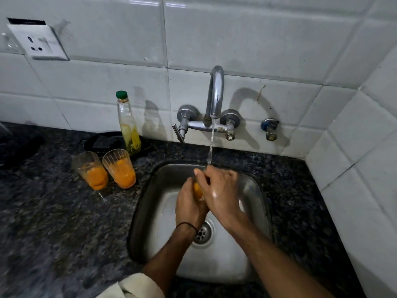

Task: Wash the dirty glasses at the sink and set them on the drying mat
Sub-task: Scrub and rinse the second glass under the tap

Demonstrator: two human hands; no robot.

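Note:
Over the steel sink (253, 190) my left hand (189, 207) grips a glass with orange residue (197, 191); only a sliver of it shows between my hands. My right hand (219, 190) wraps over the glass from the right, fingers curled on its top. Water runs from the tap (216, 93) onto my right hand's fingers. Two more glasses stand on the counter left of the sink, each with orange residue: one (91, 171) at the left, one (120, 168) beside it.
A clear bottle with a green cap (127, 123) stands against the tiled wall behind the glasses. A dark round object (103, 143) lies behind it. The dark granite counter (53, 222) surrounds the sink. A wall socket (38, 43) is at the upper left.

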